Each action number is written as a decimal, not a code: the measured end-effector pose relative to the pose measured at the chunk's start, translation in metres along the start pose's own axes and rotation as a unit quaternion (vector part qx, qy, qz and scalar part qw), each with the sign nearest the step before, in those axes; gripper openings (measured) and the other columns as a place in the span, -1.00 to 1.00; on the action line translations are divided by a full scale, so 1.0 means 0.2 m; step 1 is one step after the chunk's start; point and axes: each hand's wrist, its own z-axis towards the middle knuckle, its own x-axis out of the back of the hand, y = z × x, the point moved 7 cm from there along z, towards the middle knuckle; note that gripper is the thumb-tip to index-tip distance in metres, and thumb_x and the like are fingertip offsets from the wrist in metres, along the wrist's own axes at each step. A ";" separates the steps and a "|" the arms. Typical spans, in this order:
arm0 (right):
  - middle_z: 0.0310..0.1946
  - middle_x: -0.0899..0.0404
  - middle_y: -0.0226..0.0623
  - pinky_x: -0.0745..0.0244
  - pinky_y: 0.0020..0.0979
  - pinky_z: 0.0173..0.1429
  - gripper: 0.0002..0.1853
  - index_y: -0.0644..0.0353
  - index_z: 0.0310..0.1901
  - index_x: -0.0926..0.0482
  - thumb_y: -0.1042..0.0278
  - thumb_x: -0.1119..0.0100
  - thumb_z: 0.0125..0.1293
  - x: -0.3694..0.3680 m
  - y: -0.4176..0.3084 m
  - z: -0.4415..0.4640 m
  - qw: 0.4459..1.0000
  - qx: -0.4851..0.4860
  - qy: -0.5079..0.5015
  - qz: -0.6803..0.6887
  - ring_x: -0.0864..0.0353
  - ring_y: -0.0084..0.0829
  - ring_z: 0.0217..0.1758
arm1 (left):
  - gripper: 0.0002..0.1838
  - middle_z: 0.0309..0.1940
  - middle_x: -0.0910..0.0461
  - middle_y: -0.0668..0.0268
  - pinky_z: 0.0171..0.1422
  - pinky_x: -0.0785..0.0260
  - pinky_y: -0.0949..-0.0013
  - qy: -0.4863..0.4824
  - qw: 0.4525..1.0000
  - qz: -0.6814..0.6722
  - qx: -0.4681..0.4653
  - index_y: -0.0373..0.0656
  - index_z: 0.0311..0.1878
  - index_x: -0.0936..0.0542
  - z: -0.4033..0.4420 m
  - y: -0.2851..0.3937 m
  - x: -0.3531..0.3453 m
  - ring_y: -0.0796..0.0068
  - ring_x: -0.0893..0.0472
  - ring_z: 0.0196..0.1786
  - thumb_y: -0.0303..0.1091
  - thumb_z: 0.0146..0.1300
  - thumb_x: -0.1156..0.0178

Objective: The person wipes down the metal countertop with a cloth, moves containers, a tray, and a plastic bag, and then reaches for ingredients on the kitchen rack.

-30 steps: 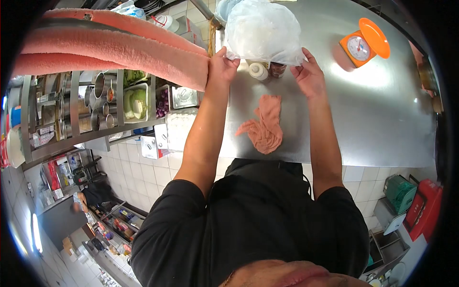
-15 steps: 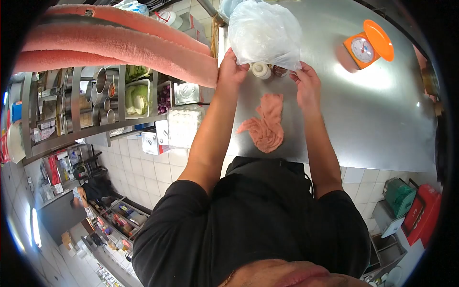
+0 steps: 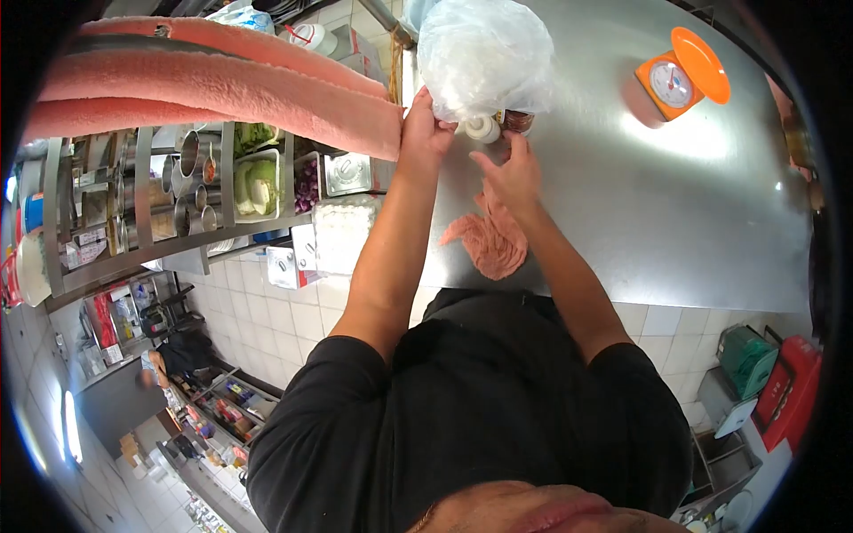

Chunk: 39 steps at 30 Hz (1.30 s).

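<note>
My left hand [image 3: 428, 130] is closed on the lower left edge of a clear plastic bag [image 3: 484, 58]. The bag is puffed out at the far edge of the steel table [image 3: 657, 213]. Just below its mouth stand a white-capped bottle [image 3: 482, 131] and a dark brown jar [image 3: 518, 123], both partly covered by the bag. My right hand [image 3: 513, 173] is close under the bottle and jar, thumb and fingers apart, with nothing seen in it. A crumpled pink cloth [image 3: 495, 244] lies on the table, its top end partly behind my right hand.
An orange kitchen scale [image 3: 670, 83] stands at the right. Pink towels [image 3: 240, 84] hang over a bar at the upper left. Below them are a rack with cabbage [image 3: 257, 185], a lidded steel pan [image 3: 347, 173] and ladles. Another person [image 3: 173, 360] is in the far background.
My right hand has let go of the bag's right edge and moved left and down, below the bottle and jar. More of the jar shows. My left hand stays at the bag.
</note>
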 end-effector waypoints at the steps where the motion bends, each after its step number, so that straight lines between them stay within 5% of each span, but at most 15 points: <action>1: -0.11 -0.66 -0.15 -0.58 -0.19 -0.05 -0.39 0.25 0.10 -0.53 0.04 -0.49 0.13 -0.03 0.03 0.02 0.999 0.000 0.006 -0.032 -0.68 -0.20 -0.16 | -0.74 -0.15 -0.61 0.41 -0.62 -0.10 0.61 -0.005 1.000 0.004 0.003 0.03 0.18 -0.47 -0.01 0.00 0.00 0.67 -0.49 -0.42 -0.37 0.50 0.05; 4: -0.07 -0.69 -0.10 -0.57 -0.15 -0.01 -0.41 0.23 0.07 -0.58 -0.07 -0.41 0.17 -0.09 0.06 0.07 0.997 -0.048 -0.056 -0.029 -0.70 -0.10 -0.09 | -0.75 -0.13 -0.61 0.43 -0.62 -0.08 0.61 -0.006 1.000 0.011 0.005 0.02 0.18 -0.47 -0.02 0.01 0.00 0.68 -0.48 -0.40 -0.32 0.53 0.07; 13: -0.11 -0.70 -0.08 -0.57 -0.13 -0.03 -0.45 0.21 0.03 -0.59 -0.05 -0.42 0.16 -0.18 0.11 0.09 0.998 0.004 -0.016 -0.058 -0.70 -0.06 -0.07 | -0.80 -0.20 -0.60 0.47 -0.63 -0.10 0.63 -0.035 0.996 -0.050 0.061 0.03 0.12 -0.49 0.00 0.06 -0.03 0.67 -0.44 -0.45 -0.25 0.55 0.05; 16: -0.16 -0.63 -0.14 -0.54 -0.08 -0.03 -0.41 0.22 0.08 -0.57 -0.04 -0.44 0.15 -0.10 0.14 0.05 0.994 -0.070 -0.079 -0.027 -0.64 -0.07 -0.12 | -0.81 -0.34 -0.56 0.48 -0.66 -0.11 0.66 -0.011 0.997 -0.056 0.052 -0.04 0.04 -0.54 -0.03 0.09 -0.06 0.72 -0.38 -0.54 -0.28 0.55 0.04; 22: -0.27 -0.51 -0.29 -0.48 -0.17 -0.14 -0.68 0.09 -0.11 -0.63 0.27 -0.47 0.10 0.39 -0.26 0.17 0.945 0.255 0.203 -0.034 -0.56 -0.19 -0.21 | -0.80 -0.41 -0.53 0.49 -0.67 -0.13 0.67 -0.017 0.995 -0.081 0.060 -0.08 -0.03 -0.55 -0.06 0.10 -0.06 0.73 -0.37 -0.57 -0.33 0.56 0.09; 31: -0.16 -0.59 -0.40 -0.43 -0.23 0.01 -0.88 0.07 -0.28 -0.67 0.45 -0.35 0.11 0.39 -0.39 0.39 0.934 0.330 0.116 -0.068 -0.59 -0.28 -0.09 | -0.84 -0.35 -0.51 0.49 -0.63 -0.10 0.66 -0.028 0.994 -0.081 0.073 -0.03 0.05 -0.49 -0.01 0.13 -0.05 0.72 -0.32 -0.52 -0.29 0.55 0.04; 39: 0.07 -0.58 -0.26 -0.42 -0.23 0.17 -0.87 0.11 -0.26 -0.68 0.50 -0.34 0.13 0.42 -0.32 0.19 0.943 0.323 0.050 -0.063 -0.57 -0.19 0.11 | -0.78 -0.25 -0.52 0.43 -0.60 -0.09 0.56 -0.008 1.000 0.015 0.024 -0.07 0.16 -0.43 -0.04 0.10 0.04 0.67 -0.36 -0.43 -0.32 0.54 0.06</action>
